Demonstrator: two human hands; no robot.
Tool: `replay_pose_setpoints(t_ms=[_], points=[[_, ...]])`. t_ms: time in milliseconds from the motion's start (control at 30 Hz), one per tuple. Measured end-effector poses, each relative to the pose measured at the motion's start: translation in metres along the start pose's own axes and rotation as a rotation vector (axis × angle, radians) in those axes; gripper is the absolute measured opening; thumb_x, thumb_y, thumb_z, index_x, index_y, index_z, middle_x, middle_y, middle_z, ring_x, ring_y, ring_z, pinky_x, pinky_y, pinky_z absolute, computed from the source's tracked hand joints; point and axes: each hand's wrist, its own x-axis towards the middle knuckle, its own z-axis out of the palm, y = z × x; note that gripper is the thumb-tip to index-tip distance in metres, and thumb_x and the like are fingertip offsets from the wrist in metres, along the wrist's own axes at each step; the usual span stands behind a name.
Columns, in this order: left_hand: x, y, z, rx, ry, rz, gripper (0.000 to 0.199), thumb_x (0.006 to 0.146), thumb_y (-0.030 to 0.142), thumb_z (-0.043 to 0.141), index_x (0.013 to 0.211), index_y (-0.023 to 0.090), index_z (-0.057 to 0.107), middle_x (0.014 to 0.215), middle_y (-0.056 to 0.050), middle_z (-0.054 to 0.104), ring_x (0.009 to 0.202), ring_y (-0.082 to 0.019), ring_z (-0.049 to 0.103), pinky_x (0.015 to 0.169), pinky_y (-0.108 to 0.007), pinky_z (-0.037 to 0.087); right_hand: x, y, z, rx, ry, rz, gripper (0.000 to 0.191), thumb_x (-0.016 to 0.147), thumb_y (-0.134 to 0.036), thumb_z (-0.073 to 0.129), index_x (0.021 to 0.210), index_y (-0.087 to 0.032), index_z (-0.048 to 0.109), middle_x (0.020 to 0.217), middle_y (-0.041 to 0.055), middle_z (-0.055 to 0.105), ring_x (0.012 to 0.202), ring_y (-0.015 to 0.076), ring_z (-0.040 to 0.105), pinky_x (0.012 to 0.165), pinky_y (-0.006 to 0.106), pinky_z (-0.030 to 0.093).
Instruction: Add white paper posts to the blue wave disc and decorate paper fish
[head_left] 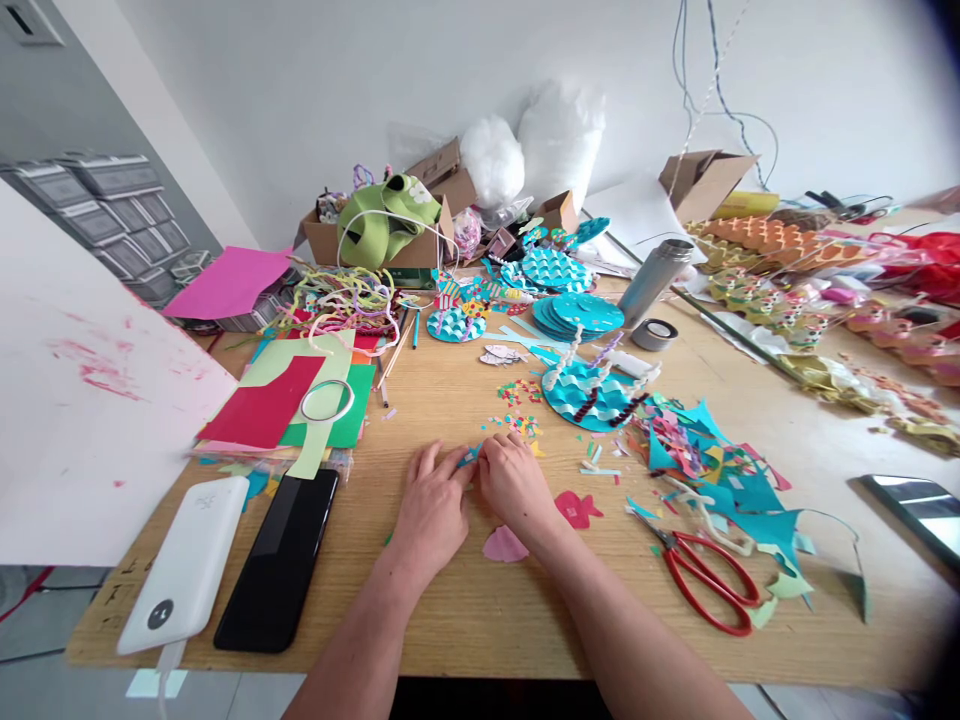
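Note:
Near the middle of the table, my left hand (pixel 433 505) and my right hand (pixel 516 480) meet fingertip to fingertip. Between them shows a small piece of blue paper (pixel 470 456), its far side partly covered by my fingers. Both hands pinch it close to the tabletop. Under and beside my right wrist lie a pink paper cutout (pixel 505 545) and a red paper fish (pixel 578 510). Tiny coloured paper bits (pixel 519 393) are scattered just beyond my fingers. Farther back stands a round blue paper piece with wavy strips and fuzzy stems (pixel 592 390).
Red-handled scissors (pixel 709 580) lie at right by blue paper scraps (pixel 757 500). On the left are a black phone (pixel 277 560), a white power bank (pixel 184 565) and coloured paper sheets (pixel 259 405). A metal flask (pixel 656 285) stands behind, near stacked blue discs (pixel 581 315).

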Motion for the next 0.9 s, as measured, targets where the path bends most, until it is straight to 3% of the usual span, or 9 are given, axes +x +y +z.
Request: replay_pose_setpoints(t_ms=[900], points=[[-0.0005,0.0005,0.0017,-0.024,0.021,-0.004,0.05,0.08,0.005,0.045,0.124,0.024,0.058,0.137,0.001,0.054,0.13,-0.027,0.032,0.112,-0.046,0.026,0.0023,0.0078,0.008,0.143,0.002,0.027,0.02,0.086,-0.008,0.042,0.078,-0.016,0.059,0.084,0.0078,0.064,0.085,0.021,0.053,0.082,0.029,0.034]])
